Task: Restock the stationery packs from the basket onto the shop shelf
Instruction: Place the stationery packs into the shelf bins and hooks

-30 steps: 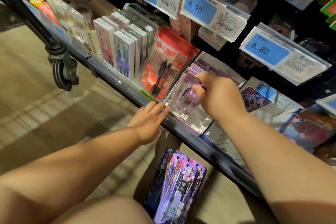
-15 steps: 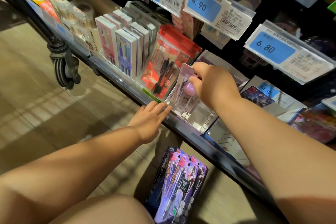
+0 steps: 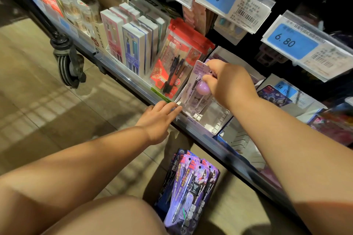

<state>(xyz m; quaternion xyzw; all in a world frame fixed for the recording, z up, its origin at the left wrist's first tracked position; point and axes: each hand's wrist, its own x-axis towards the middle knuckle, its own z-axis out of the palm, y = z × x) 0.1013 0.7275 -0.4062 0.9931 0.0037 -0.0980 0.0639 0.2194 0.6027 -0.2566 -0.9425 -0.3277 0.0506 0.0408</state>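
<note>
Grey-railed shop shelf [image 3: 124, 80], clear divider tray [image 3: 212, 118] at front. Mid-placement: gripping lilac pen pack [image 3: 193, 89] in right hand [image 3: 231, 82], at tray's left end; bracing left hand [image 3: 158, 118], fingers straight, against rail. Next, seemingly: settle pack upright behind front lip, release.

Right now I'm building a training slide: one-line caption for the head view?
Right hand grips a lilac pen pack in the clear shelf tray; left hand touches the shelf rail.
</note>
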